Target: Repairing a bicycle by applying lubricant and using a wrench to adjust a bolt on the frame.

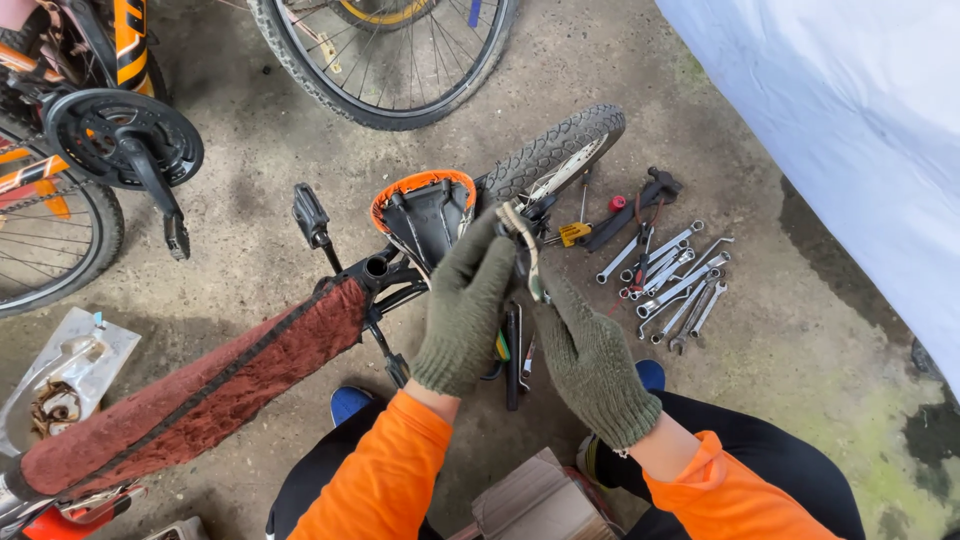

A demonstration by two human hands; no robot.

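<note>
A bicycle lies upside down on the concrete, its frame (200,395) wrapped in dark red cloth. Its black saddle with an orange rim (425,205) rests on the ground beside the knobby rear tyre (555,150). My left hand (465,305), in a green knit glove, grips a pale cable (520,235) close to the saddle. Just right of it, my gloved right hand (590,360) pinches the same cable lower down. Both sleeves are orange. What the cable ends on is hidden behind my fingers.
Several spanners (675,280) lie in a row on the floor to the right, beside a red-handled tool and a yellow piece. A second bicycle's wheel (395,60) and crank (120,140) stand behind. White sheet (840,110) at right; plastic bag (60,370) at left.
</note>
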